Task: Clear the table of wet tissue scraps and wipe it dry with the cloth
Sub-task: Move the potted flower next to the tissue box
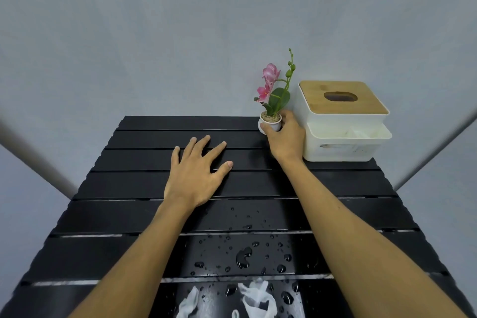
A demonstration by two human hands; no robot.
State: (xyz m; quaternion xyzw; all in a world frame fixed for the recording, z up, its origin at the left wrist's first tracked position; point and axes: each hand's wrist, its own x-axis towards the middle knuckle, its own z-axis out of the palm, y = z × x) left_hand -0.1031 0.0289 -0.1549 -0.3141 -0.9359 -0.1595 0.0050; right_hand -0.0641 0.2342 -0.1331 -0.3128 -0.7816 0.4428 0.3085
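Observation:
Wet white tissue scraps [255,297] lie on the near edge of the black slatted table [124,188], between my forearms. Water drops and a small puddle [244,257] spread just beyond them. My left hand [196,175] lies flat on the table's middle, fingers spread, holding nothing. At the far right my right hand [284,137] grips a small white flower pot [269,122] with pink orchid blossoms. No cloth is in view.
A white tissue box with a wooden lid [340,111] stands at the far right corner, right beside the pot and my right hand. A grey wall rises behind the table. The table's left and right edges drop off to the floor.

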